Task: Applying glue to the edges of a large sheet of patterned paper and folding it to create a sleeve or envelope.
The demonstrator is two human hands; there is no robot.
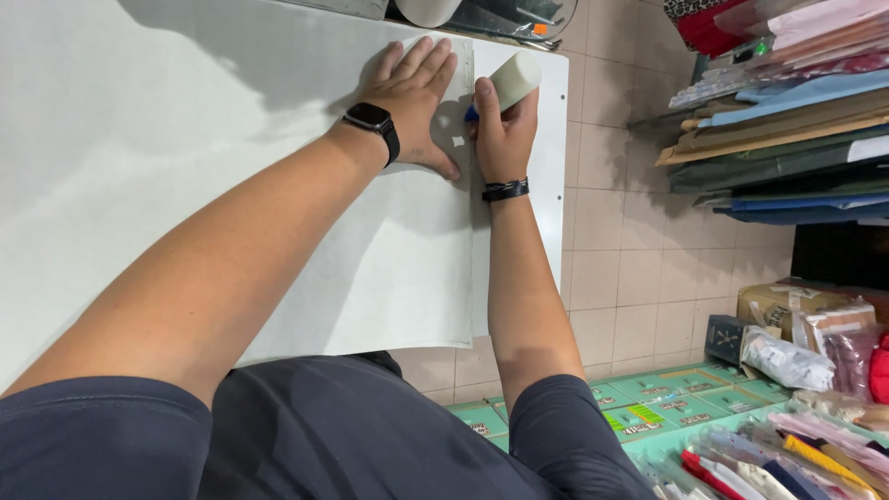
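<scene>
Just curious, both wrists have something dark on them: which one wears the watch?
The left hand, pressed flat on the white fabric, has the smartwatch. The right hand, gripping the cream tool, wears only a thin black band.

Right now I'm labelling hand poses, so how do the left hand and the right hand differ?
The left hand lies flat, fingers spread, palm down on the white fabric; the right hand is curled in a fist around a cream cylinder tool with a blue tip. The left wrist wears a black smartwatch; the right wrist wears a thin black band. Both hands sit at the fabric's far edge on the white table.
</scene>
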